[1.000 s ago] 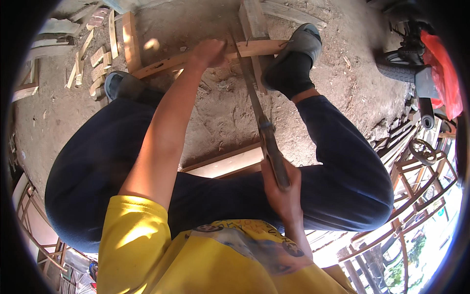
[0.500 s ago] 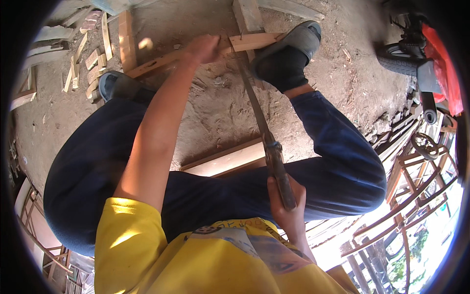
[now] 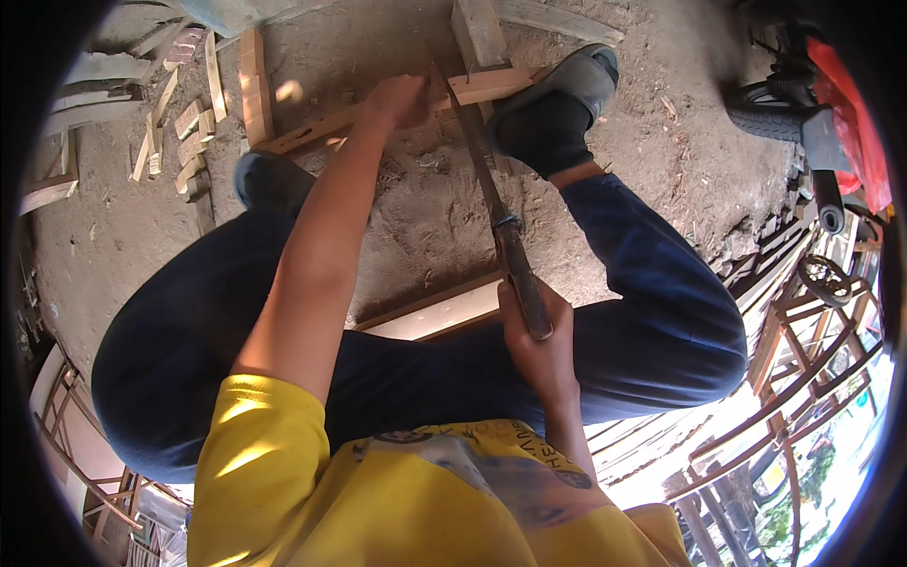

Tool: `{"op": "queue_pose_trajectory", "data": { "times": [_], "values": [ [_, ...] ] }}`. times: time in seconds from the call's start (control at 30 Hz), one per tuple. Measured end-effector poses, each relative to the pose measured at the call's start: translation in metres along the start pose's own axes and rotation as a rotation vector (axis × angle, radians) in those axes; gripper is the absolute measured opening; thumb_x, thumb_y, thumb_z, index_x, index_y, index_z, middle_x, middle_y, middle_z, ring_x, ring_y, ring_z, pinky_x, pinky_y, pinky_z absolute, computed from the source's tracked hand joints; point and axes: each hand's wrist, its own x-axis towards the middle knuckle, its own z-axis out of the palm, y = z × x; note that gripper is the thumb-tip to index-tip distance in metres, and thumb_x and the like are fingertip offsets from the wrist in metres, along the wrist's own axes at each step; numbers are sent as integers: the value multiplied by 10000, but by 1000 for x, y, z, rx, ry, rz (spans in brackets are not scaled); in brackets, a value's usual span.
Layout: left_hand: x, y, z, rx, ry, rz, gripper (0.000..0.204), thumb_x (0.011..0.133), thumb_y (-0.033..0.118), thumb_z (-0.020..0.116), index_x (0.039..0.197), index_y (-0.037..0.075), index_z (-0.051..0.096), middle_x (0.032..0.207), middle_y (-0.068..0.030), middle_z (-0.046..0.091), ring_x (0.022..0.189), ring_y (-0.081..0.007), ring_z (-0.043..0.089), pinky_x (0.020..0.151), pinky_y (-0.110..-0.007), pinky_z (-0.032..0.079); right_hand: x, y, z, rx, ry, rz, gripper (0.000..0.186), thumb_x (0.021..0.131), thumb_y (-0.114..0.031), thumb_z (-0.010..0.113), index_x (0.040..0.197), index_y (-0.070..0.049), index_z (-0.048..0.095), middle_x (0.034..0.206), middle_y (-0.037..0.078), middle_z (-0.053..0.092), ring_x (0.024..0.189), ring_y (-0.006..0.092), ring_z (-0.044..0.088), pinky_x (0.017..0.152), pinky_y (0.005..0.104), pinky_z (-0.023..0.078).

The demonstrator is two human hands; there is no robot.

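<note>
My right hand (image 3: 546, 335) is wrapped round the dark handle of a handsaw (image 3: 484, 180). Its long narrow blade points away from me and crosses a wooden strip (image 3: 501, 85); the far end is thin and hard to make out. My left hand (image 3: 401, 100) is closed on the strip, just left of the blade. The strip slopes up to the right, with its right end by my sandalled right foot (image 3: 567, 94) and its left part near my left foot (image 3: 265, 180). My left fingers are partly hidden behind the hand.
A thick timber (image 3: 480, 38) lies under the strip, and another wooden piece (image 3: 255, 85) stands at its left end. Several wood offcuts (image 3: 194, 142) are scattered on the dirt floor at left. A board (image 3: 439, 312) lies near my legs. Wooden frames (image 3: 803, 378) stand at right.
My right hand has pushed the saw forward and slightly left, so more blade passes beyond the strip. My left foot has shifted to the right. The left hand still grips the strip.
</note>
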Motion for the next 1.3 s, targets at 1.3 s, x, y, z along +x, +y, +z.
{"op": "queue_pose_trajectory", "data": {
  "times": [1.3],
  "values": [
    [-4,4,-10,-23,-22,-5,315,747,232,637,964,4,655,919,-194,688,884,-342,671,805,-445,541,-53,-22,-31,-196,-7,-6,94,899,-50,599,877,40,615,573,40,506,553,36,418,457,266,341]
  ]
}}
